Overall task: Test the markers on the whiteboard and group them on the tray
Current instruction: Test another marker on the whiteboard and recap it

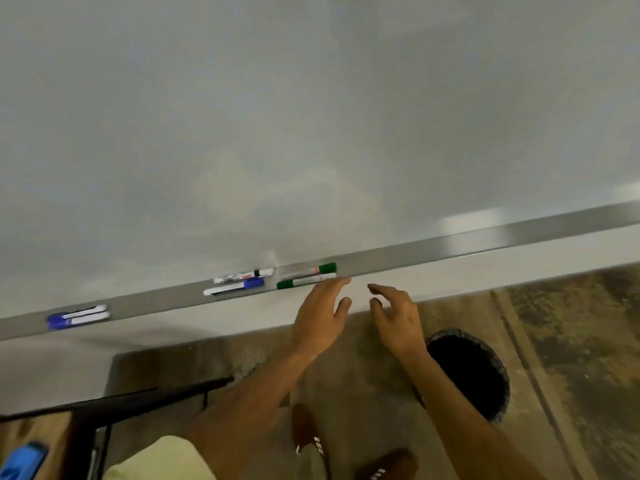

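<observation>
Grouping step: both hands, left hand (320, 308) and right hand (398, 315), spread and empty beside green markers (306, 276) on tray (450, 242); next probably nudge pair together.

Bare forearms, no sleeves; pale cream shorts (162, 459); brown shoes (308, 434) with white stripe markings on top.

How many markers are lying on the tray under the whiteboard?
6, in three pairs on the tray: two blue markers at the left, a black marker and a blue marker in the middle, two green markers beside the left hand. None seems hidden.
</observation>
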A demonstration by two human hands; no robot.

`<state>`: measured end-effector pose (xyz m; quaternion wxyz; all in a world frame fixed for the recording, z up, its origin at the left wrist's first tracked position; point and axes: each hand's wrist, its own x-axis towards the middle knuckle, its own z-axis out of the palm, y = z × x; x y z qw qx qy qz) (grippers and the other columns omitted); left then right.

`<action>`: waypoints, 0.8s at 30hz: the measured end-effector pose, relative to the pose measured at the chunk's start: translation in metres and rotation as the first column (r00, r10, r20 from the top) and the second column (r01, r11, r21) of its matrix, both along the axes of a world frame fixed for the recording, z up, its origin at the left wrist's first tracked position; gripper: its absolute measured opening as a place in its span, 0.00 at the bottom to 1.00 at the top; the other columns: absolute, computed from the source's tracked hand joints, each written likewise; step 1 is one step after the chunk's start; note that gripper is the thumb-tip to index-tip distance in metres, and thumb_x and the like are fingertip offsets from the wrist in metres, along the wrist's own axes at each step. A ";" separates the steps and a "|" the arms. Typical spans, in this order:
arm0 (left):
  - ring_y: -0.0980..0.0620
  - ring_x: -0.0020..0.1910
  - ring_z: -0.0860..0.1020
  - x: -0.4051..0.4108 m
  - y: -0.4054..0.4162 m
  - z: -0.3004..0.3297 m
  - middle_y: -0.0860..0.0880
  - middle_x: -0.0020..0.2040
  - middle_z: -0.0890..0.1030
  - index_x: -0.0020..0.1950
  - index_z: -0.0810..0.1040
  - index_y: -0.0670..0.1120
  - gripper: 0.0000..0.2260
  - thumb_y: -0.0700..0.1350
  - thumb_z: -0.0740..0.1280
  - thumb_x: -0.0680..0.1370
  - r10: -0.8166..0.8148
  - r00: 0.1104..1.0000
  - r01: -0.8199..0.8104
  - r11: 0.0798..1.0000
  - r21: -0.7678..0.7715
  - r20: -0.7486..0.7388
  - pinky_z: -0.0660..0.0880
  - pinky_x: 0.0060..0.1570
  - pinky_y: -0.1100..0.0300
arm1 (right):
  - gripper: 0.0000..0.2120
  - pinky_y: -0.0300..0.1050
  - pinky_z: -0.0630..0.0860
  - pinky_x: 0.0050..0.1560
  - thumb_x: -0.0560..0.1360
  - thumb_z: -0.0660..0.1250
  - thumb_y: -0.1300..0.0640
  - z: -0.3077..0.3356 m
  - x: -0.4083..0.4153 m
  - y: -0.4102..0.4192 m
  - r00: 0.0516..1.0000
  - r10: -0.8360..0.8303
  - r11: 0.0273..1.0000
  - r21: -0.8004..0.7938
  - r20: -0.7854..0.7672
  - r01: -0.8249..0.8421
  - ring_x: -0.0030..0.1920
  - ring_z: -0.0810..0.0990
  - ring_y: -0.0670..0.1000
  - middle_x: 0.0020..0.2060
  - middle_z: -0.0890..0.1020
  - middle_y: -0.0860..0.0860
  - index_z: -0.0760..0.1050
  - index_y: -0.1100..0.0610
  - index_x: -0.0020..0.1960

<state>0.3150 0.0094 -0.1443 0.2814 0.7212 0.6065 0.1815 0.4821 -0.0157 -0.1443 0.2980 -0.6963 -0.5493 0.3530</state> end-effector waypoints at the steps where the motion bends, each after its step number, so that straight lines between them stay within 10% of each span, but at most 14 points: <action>1: 0.54 0.71 0.69 -0.019 0.003 0.008 0.54 0.73 0.71 0.74 0.68 0.55 0.19 0.52 0.62 0.83 0.053 0.998 -0.053 0.998 0.023 -0.020 0.69 0.70 0.57 | 0.15 0.39 0.63 0.66 0.82 0.63 0.55 0.009 -0.015 0.008 1.000 0.001 1.000 0.003 0.011 -0.001 0.67 0.72 0.49 0.66 0.77 0.48 0.75 0.48 0.67; 11: 0.45 0.63 0.75 -0.116 0.039 0.001 0.46 0.63 0.79 0.68 0.74 0.46 0.17 0.51 0.65 0.81 0.204 0.960 -0.230 0.965 -0.126 -0.191 0.74 0.63 0.51 | 0.28 0.58 0.52 0.77 0.81 0.62 0.48 -0.005 -0.093 0.069 0.926 0.232 0.946 -0.291 0.297 -0.143 0.80 0.50 0.59 0.79 0.59 0.50 0.58 0.45 0.78; 24: 0.50 0.55 0.80 -0.106 0.045 0.009 0.48 0.57 0.82 0.64 0.79 0.46 0.13 0.44 0.69 0.79 0.314 0.941 -0.307 0.949 -0.074 0.129 0.80 0.56 0.55 | 0.18 0.49 0.72 0.69 0.79 0.67 0.62 0.009 -0.114 0.071 0.960 -0.277 0.956 -0.111 -0.039 0.271 0.64 0.74 0.52 0.64 0.77 0.51 0.75 0.55 0.68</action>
